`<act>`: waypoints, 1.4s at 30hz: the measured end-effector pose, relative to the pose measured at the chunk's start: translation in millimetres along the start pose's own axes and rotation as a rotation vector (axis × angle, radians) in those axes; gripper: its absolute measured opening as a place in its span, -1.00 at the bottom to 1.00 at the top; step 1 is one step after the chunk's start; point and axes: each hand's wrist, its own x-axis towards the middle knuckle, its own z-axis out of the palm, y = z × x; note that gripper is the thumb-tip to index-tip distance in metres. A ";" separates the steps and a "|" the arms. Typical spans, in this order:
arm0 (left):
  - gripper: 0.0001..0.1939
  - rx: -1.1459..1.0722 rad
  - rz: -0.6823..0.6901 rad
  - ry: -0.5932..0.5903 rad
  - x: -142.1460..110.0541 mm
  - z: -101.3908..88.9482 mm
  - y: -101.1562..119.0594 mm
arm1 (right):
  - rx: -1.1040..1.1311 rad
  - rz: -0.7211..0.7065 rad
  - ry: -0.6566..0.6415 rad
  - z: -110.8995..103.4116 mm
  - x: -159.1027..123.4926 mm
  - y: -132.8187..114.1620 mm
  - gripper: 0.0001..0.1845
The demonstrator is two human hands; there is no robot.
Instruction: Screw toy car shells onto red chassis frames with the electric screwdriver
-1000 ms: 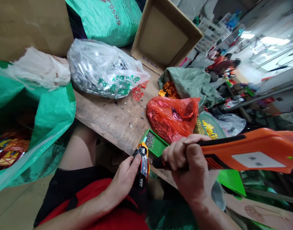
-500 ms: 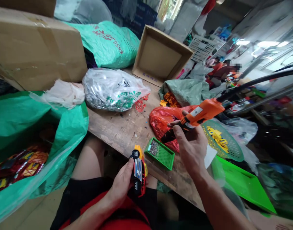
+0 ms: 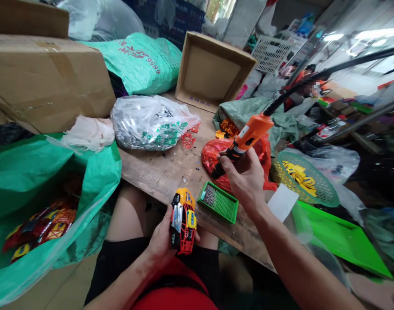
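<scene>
My left hand [image 3: 163, 243] grips a red, yellow and orange toy car [image 3: 183, 219] above my lap, just in front of the table edge. My right hand [image 3: 245, 178] is closed around an orange and black electric screwdriver [image 3: 245, 138], tilted with its black tip pointing down and left, above the small green tray [image 3: 227, 206] that holds a heap of tiny screws [image 3: 210, 195]. A black cable runs from the screwdriver's back end up to the right.
A wooden table [image 3: 161, 172] carries a clear bag of parts [image 3: 150, 122], a red bag [image 3: 216, 157], an open cardboard box [image 3: 211, 71], a green basket [image 3: 308, 181] and a flat green tray [image 3: 342, 239]. A big green sack of toy cars [image 3: 38, 206] stands at left.
My right hand has lifted the screwdriver away from the toy car, up and back over the table. My left hand has lowered the car toward my lap and turned it.
</scene>
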 end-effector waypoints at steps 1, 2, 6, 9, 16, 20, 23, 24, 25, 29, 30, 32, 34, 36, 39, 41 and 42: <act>-0.20 -0.007 0.000 -0.009 0.5 0.0 1.3 | 0.002 -0.006 0.001 0.3 1.1 0.2 -0.67; -0.22 -0.021 0.008 -0.018 1.1 -0.1 2.5 | 0.001 -0.011 0.000 0.5 2.3 0.5 -0.67; -0.31 -0.098 0.027 -0.051 4.4 -1.9 4.3 | -0.006 -0.026 -0.025 0.7 5.8 2.9 -0.66; -0.33 -0.144 0.001 -0.081 6.9 -4.6 2.8 | -0.004 -0.043 -0.026 1.0 6.4 3.4 -0.64; -0.39 -0.192 0.028 -0.121 6.9 -6.0 2.7 | -0.007 -0.040 -0.008 1.0 5.0 6.3 -0.66; -0.40 -0.208 0.028 -0.147 8.3 -6.4 5.2 | -0.061 -0.007 0.025 -1.4 -2.1 10.1 -0.37; -0.38 -0.199 0.051 -0.155 11.4 -8.1 6.8 | -0.158 0.026 0.033 -1.9 -21.1 6.5 -0.19; -0.37 -0.184 0.064 -0.142 12.4 -8.9 7.3 | -0.192 0.056 0.016 -0.8 -31.0 4.0 -0.20; -0.35 -0.159 0.084 -0.117 13.1 -9.9 7.9 | -0.232 0.099 -0.025 1.3 -42.5 1.0 -0.24; -0.32 0.003 0.225 0.105 12.3 -13.8 11.5 | -0.253 0.293 -0.272 21.0 -94.4 -10.8 -0.30; -0.33 0.046 0.273 0.154 11.1 -14.3 12.7 | -0.228 0.322 -0.332 27.9 -105.4 -12.8 -0.30; -0.30 0.139 0.356 0.196 7.5 -14.1 15.6 | -0.179 0.369 -0.419 41.2 -120.9 -14.5 -0.28; -0.26 0.230 0.402 0.189 2.9 -12.3 18.8 | -0.156 0.414 -0.444 51.2 -127.0 -13.6 -0.23; -0.27 0.293 0.412 0.156 -1.5 -9.6 21.9 | -0.122 0.471 -0.450 56.2 -125.8 -11.8 -0.21; -0.36 0.380 0.458 0.128 -6.2 -7.2 24.9 | -0.002 0.549 -0.472 56.9 -117.9 -10.8 -0.25; -0.42 0.459 0.508 0.149 -7.5 -7.9 25.0 | 0.090 0.574 -0.455 56.3 -112.0 -11.5 -0.29; -0.44 0.500 0.533 0.167 -7.7 -8.8 24.6 | 0.131 0.578 -0.444 56.4 -109.5 -12.2 -0.30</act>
